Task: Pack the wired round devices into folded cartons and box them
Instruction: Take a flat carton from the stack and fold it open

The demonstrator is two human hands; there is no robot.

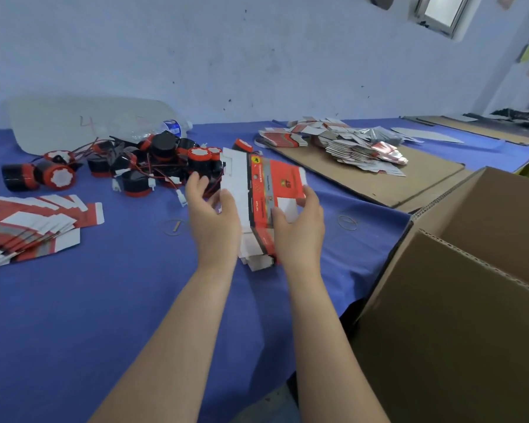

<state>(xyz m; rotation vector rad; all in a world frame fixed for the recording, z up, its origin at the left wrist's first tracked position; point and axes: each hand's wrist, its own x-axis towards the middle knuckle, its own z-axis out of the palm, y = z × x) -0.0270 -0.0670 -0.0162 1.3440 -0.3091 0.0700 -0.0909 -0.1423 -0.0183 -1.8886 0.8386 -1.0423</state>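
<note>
A flat red-and-white carton blank (261,184) is held upright over the blue table between both hands. My left hand (213,218) grips its left white edge. My right hand (300,227) pinches its lower right side. Under it lies a small pile of more flat cartons (257,254). A heap of black-and-red round devices (153,160) with red and black wires lies behind my left hand. Two more devices (40,177) lie apart at the left. A large brown cardboard box (458,300) stands open at the right.
A fanned stack of flat cartons (28,230) lies at the left edge. Another loose pile of cartons (345,145) sits on a brown cardboard sheet (409,184) at the back right. A plastic bottle (173,128) and a grey board (74,123) lean by the wall.
</note>
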